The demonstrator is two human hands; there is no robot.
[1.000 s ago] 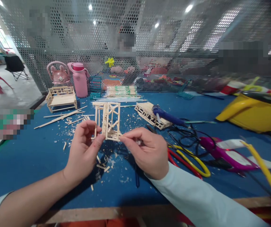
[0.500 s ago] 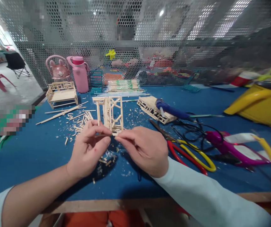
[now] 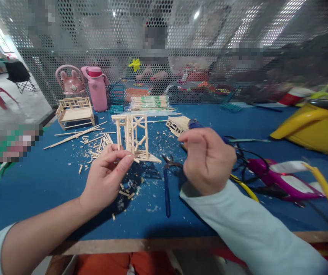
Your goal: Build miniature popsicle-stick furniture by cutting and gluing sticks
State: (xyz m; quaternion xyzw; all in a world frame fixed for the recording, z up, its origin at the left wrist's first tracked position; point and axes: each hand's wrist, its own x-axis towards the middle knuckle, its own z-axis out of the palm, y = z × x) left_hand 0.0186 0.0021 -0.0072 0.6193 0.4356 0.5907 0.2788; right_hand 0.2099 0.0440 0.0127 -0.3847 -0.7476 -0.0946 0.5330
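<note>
My left hand [image 3: 108, 173] pinches the lower edge of a small frame of thin wooden sticks [image 3: 141, 131] between thumb and fingers. The frame stands upright, with cross-braced sides and a flat stick base jutting right. To its right is my right hand [image 3: 208, 162], raised over the table, blurred, its fingers curled and partly hidden. Just behind that hand shows the blue end of a tool [image 3: 194, 124], perhaps a glue gun. Below and left of it lie blue-handled pliers [image 3: 167, 187].
A miniature stick bench [image 3: 76, 112] and pink bottle [image 3: 97, 89] stand at back left. Loose sticks [image 3: 75, 135] and offcuts lie nearby. A second stick piece [image 3: 178, 124] lies right of centre. Scissors [image 3: 247, 189], cables and a magenta tool [image 3: 287, 183] occupy the right. Perforated metal mesh [image 3: 95, 38] borders the back.
My right hand has let go of the frame's base and moved right and up. That uncovers the pliers and the base, while my left hand keeps the frame nearly still.
</note>
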